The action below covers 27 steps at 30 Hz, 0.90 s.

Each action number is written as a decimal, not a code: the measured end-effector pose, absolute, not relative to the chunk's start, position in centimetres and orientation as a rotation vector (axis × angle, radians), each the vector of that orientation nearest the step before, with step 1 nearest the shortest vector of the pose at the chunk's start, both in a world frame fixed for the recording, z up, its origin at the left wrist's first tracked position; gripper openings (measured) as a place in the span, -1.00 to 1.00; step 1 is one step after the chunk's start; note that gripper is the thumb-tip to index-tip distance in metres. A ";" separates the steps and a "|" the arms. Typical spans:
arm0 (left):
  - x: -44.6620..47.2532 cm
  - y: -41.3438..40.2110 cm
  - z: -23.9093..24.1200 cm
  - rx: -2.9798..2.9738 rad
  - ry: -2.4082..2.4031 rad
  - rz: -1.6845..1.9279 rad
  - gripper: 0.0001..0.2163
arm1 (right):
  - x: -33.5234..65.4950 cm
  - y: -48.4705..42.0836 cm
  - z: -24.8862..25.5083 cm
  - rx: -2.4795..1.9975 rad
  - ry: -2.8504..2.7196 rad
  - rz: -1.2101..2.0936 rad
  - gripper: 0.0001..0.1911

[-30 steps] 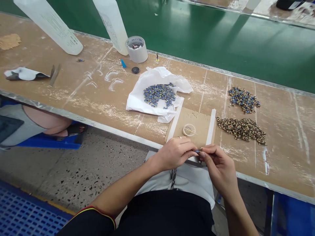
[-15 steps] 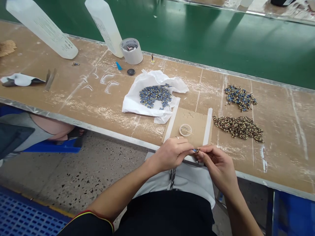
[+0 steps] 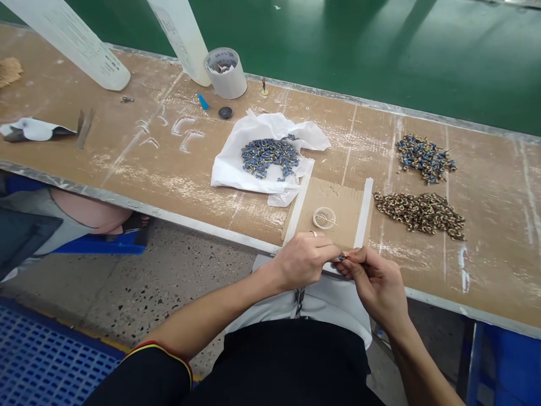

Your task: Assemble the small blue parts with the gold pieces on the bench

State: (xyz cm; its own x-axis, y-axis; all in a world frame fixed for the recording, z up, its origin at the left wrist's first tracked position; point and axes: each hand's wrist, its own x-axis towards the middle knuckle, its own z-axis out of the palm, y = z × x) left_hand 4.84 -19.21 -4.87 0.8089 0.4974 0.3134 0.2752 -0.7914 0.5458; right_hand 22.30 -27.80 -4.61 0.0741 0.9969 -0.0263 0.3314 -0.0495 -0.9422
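My left hand (image 3: pixel 305 259) and my right hand (image 3: pixel 377 277) meet over the table's front edge, fingertips pinched around a tiny blue and brown figurine piece (image 3: pixel 341 257). Its exact shape is mostly covered by the fingers. Just beyond them, a small clear cup (image 3: pixel 324 218) with a thin pale stick across it stands on a cardboard pad (image 3: pixel 333 194) edged with white tape. Small blue pieces (image 3: pixel 268 158) fill a sheet of white paper (image 3: pixel 230 169) behind my left hand. To the right lie a heap of brown pieces (image 3: pixel 420 214) and a heap of blue-and-tan pieces (image 3: pixel 425 158).
Toward the back stand two tall white bottles (image 3: pixel 91 53), a tape roll (image 3: pixel 226 73), a blue nozzle-like cap (image 3: pixel 203 102), a black disc (image 3: pixel 225 113) and a small standing figurine (image 3: pixel 264 87). Another person's leg (image 3: pixel 91 211) shows below the table at left.
The view has tilted and shifted slightly. Both hands stay together at the front edge, with the small piece still pinched and the fingers slightly repositioned.
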 end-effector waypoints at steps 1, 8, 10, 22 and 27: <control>4.9 -19.2 -4.9 2.517 0.575 0.625 -0.77 | 22.2 -27.8 -4.7 -1.516 -1.386 0.996 -0.84; 4.9 -19.2 -5.1 2.512 0.602 0.604 -0.76 | 22.1 -28.1 -5.2 -1.504 -1.331 0.986 -0.87; 4.8 -19.1 -5.2 2.455 0.600 0.612 -0.78 | 22.2 -28.2 -5.3 -1.498 -1.265 1.020 -0.90; 4.6 -18.9 -4.8 2.280 0.521 0.697 -0.78 | 22.6 -28.1 -4.9 -1.436 -1.092 1.197 -0.91; 4.8 -18.8 -4.6 2.307 0.536 0.702 -0.79 | 22.6 -27.9 -4.8 -1.493 -1.251 1.138 -0.89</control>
